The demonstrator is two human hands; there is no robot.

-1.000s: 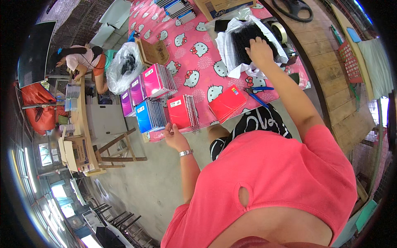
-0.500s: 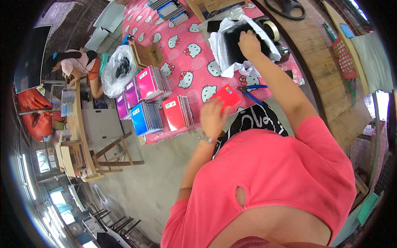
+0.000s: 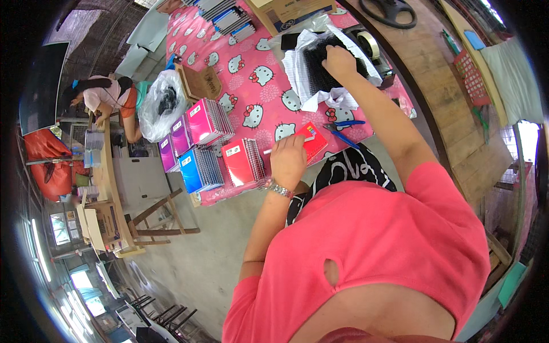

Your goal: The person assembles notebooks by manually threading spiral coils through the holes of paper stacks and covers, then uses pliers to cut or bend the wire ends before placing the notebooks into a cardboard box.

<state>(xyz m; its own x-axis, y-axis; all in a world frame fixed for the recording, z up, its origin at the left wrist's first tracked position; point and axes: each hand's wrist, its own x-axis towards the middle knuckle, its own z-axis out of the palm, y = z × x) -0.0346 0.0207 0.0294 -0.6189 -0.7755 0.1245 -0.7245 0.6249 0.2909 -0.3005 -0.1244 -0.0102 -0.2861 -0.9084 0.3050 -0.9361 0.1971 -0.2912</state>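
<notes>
My left hand [image 3: 289, 160] is at the left edge of a small red notebook [image 3: 313, 143] lying near the table's front edge. Its fingers are closed around a thin white stick [image 3: 267, 151] that shows on both sides of them. My right hand [image 3: 341, 63] is at a heap of black binding wires [image 3: 319, 66] on crumpled white paper [image 3: 311, 102]. Its fingers are bent and pinched together on the wires; their tips are partly hidden. Blue-handled pliers [image 3: 346, 130] lie just right of the notebook.
Stacked spiral notebooks stand at left: red [image 3: 243, 163], blue [image 3: 200, 170] and pink [image 3: 209, 123]. Behind them are a clear plastic bag [image 3: 163, 108] and a brown open box [image 3: 200, 83]. A tape roll [image 3: 369, 44] sits beside the paper. Another person [image 3: 111, 94] works at far left.
My left hand has come down and left beside the red notebook, now with the white stick in its fingers. My right hand has shifted slightly on the wire heap. The view has tilted a little.
</notes>
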